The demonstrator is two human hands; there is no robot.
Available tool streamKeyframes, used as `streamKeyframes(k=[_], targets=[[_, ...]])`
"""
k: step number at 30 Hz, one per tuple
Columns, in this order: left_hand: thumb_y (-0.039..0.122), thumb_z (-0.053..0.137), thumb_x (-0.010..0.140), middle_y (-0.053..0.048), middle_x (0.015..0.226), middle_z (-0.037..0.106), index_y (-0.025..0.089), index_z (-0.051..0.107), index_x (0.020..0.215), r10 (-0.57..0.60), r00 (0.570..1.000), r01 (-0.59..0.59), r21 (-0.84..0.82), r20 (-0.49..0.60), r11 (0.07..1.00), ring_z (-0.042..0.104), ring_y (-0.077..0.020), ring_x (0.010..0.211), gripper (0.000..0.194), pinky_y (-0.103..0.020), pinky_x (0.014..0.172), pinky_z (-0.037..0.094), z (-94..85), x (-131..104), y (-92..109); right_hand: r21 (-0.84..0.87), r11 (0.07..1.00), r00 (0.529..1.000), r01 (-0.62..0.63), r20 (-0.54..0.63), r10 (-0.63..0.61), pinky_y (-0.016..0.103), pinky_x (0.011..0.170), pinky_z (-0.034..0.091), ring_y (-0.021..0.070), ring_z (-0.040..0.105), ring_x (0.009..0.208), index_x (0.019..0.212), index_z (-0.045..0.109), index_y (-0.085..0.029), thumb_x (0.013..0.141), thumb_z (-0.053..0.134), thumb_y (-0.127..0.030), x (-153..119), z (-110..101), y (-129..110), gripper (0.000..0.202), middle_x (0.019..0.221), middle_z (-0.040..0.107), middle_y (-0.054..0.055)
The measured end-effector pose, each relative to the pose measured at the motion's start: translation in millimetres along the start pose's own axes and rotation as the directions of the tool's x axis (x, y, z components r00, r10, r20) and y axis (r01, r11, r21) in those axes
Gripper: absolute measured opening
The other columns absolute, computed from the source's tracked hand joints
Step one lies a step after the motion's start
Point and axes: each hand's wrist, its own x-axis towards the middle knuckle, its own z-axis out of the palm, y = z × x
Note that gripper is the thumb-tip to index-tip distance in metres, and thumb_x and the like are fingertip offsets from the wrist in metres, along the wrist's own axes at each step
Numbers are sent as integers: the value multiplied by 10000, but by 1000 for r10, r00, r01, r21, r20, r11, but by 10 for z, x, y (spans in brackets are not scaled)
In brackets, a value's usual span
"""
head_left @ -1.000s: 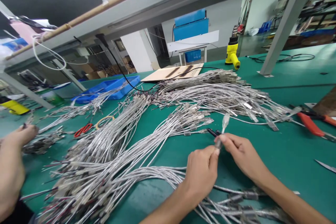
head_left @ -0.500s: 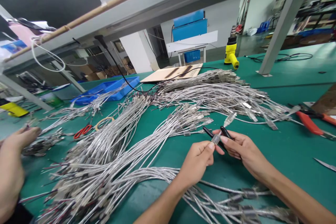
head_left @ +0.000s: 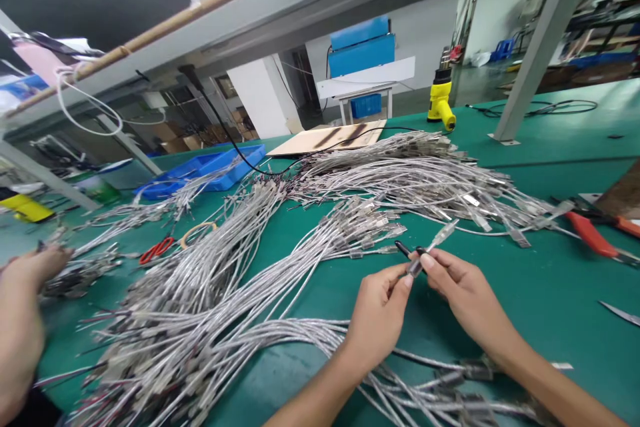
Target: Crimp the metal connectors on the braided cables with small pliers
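My left hand point(head_left: 380, 313) pinches a silvery USB cable at a small grey cylindrical piece point(head_left: 415, 268) on it. The cable's USB plug point(head_left: 444, 233) points up and away, just past my right fingertips. My right hand point(head_left: 463, 287) is closed round a hand tool with two black prongs point(head_left: 403, 249); its tips show beside the grey piece, and the rest is hidden by my fingers. Bundles of similar USB cables point(head_left: 360, 230) lie just beyond my hands. More cables point(head_left: 450, 380) with grey pieces lie under my forearms.
Another person's hand point(head_left: 30, 287) is at the left edge, by a cable pile. Red-handled pliers point(head_left: 593, 233) and a pointed metal blade point(head_left: 620, 313) lie at right. Red-handled scissors point(head_left: 157, 251), a blue tray point(head_left: 220, 170) and a yellow heat gun point(head_left: 440, 103) are farther back.
The tool's black prongs have turned and show less between my fingers. My hands have shifted slightly, and the USB plug has tilted toward the right. The other person's hand has moved a little.
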Motion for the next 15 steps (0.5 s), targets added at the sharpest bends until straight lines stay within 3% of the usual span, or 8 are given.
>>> streamKeyframes(k=[3,6,11,15], targets=[[307,400,877,34,597,378,165,624,1054,34,998,-31,57,-45,998,251,-92,551,319,-209,529,253,3,0,-14,34,999,996,-21,82,18,215,442,251,102,296,487,1134,548,-110,866,392,-481,-54,38,-22,483,537,302,-52],[291,382,885,43,572,336,164,631,1017,43,999,-40,65,-34,997,235,-91,538,309,-208,548,269,-18,10,-22,-10,1000,989,-8,150,10,216,476,301,115,380,514,1258,460,-123,852,441,-448,-66,53,-16,520,551,403,-44],[291,388,882,47,560,283,143,638,987,36,999,-36,32,1,999,215,-91,530,309,-207,533,257,-49,31,-31,-120,991,987,56,157,-37,248,626,408,177,562,680,1168,489,-169,833,492,-433,-57,38,60,427,712,623,21],[314,369,887,41,565,289,127,620,1040,29,999,-30,21,37,999,220,-92,531,348,-206,500,221,-40,38,-43,-254,961,993,113,72,-98,263,639,411,196,570,690,1002,573,-182,829,484,-455,-25,9,125,336,733,630,39]])
